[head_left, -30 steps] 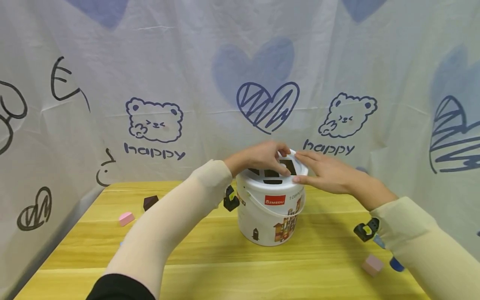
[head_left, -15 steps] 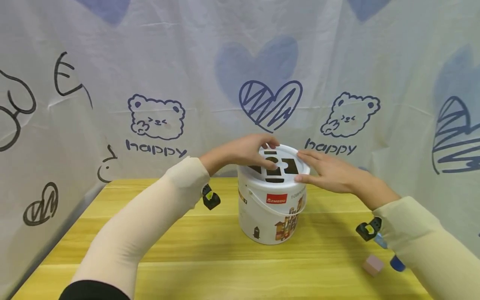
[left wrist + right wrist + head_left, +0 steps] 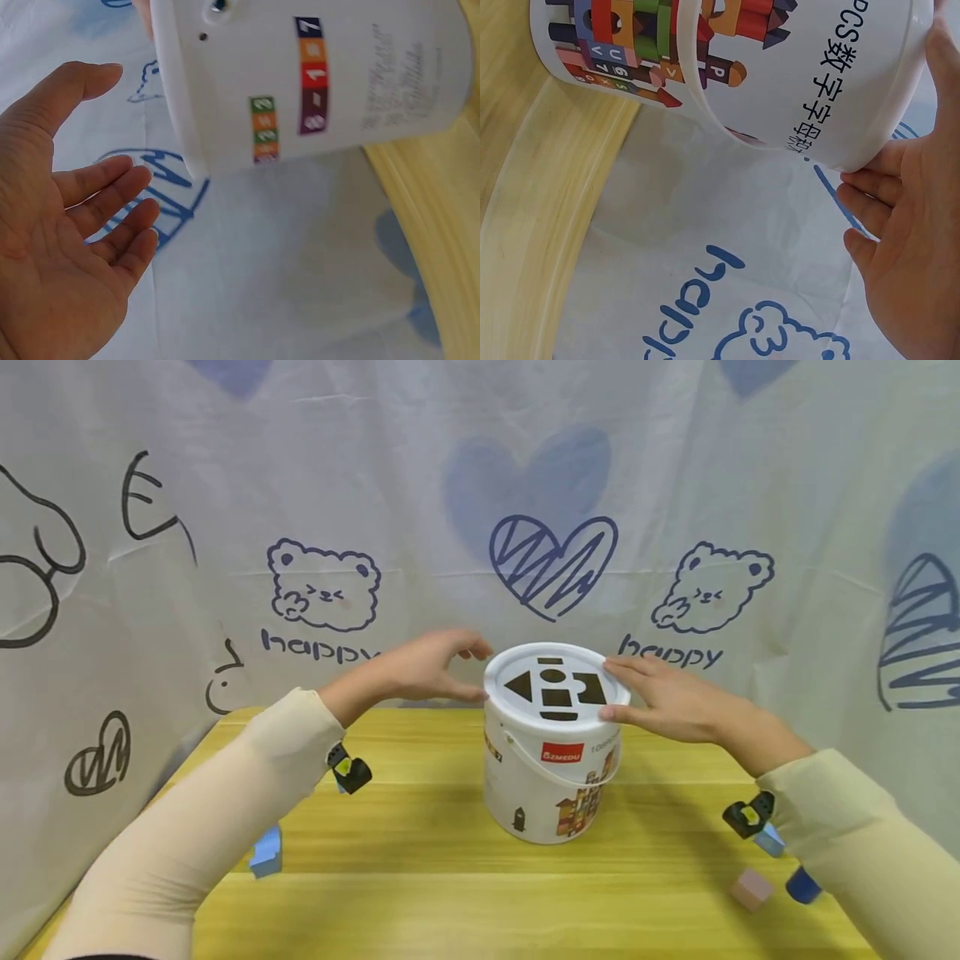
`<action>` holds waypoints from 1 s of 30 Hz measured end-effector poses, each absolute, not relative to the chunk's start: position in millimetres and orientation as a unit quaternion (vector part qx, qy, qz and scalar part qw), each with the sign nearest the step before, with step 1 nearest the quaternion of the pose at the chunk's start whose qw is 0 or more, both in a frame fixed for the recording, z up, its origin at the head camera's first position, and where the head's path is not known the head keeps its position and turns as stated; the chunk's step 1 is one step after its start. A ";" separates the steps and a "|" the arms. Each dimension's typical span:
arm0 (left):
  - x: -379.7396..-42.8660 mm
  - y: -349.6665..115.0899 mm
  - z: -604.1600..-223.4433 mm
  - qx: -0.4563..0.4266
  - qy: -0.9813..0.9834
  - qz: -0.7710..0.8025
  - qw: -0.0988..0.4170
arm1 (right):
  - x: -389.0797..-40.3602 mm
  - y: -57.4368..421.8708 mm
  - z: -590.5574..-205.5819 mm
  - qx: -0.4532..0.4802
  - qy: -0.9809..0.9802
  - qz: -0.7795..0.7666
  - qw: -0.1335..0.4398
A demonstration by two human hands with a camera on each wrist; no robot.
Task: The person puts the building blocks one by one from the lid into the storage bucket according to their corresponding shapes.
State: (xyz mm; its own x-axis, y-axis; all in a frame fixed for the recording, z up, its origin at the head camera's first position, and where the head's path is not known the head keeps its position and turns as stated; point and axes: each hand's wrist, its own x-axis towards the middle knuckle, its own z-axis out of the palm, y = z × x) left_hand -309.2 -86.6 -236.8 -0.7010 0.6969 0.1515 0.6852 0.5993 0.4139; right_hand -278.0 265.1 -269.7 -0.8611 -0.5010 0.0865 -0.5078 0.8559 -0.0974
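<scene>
A white bucket (image 3: 536, 793) with printed block pictures and a red label stands upright on the wooden table. Its white lid (image 3: 522, 716), cut with several shaped holes, sits on top. At the lid's left side is my left hand (image 3: 431, 667), thumb and fingers spread and holding nothing. In the left wrist view, a gap shows between that hand (image 3: 71, 232) and the bucket's rim. My right hand (image 3: 671, 702) touches the right edge of the lid with extended thumb and fingers. The right wrist view has its fingertips (image 3: 853, 180) against the rim. The bucket's handle (image 3: 543, 777) hangs down in front.
A light blue block (image 3: 266, 852) lies on the table (image 3: 420, 893) by the left forearm. Near the right forearm are a pink block (image 3: 752, 889), a dark blue block (image 3: 804, 886) and a light blue block (image 3: 769, 840). A printed cloth (image 3: 420, 527) hangs behind.
My left hand has moved left, from over the lid to beside the rim, uncovering the holes. My right hand has stayed at the lid's right edge.
</scene>
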 end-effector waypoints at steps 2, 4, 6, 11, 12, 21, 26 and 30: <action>-307.8 -96.4 -240.6 0.380 0.897 0.225 0.013 | -277.7 266.3 -269.4 0.261 -0.963 0.058 0.030; -305.5 -106.7 -244.8 0.368 0.902 0.226 0.014 | -277.5 267.0 -269.6 0.262 -0.963 0.059 0.032; -303.3 -117.0 -249.6 0.357 0.906 0.227 0.016 | -277.4 267.6 -269.8 0.263 -0.962 0.060 0.033; -300.1 -141.2 -264.6 0.328 0.917 0.226 0.016 | -277.5 268.6 -270.0 0.265 -0.961 0.062 0.041; -300.2 -145.7 -268.1 0.326 0.918 0.228 0.016 | -277.4 268.9 -270.2 0.265 -0.961 0.064 0.043; -303.2 -182.7 -309.5 0.309 0.919 0.246 0.016 | -277.4 269.0 -271.8 0.257 -0.963 0.069 0.045; -304.3 -206.0 -337.2 0.275 0.929 0.248 0.019 | -278.1 267.7 -272.6 0.257 -0.963 0.070 0.045; -306.7 -223.2 -359.6 0.250 0.936 0.246 0.023 | -277.9 266.8 -272.7 0.256 -0.964 0.066 0.041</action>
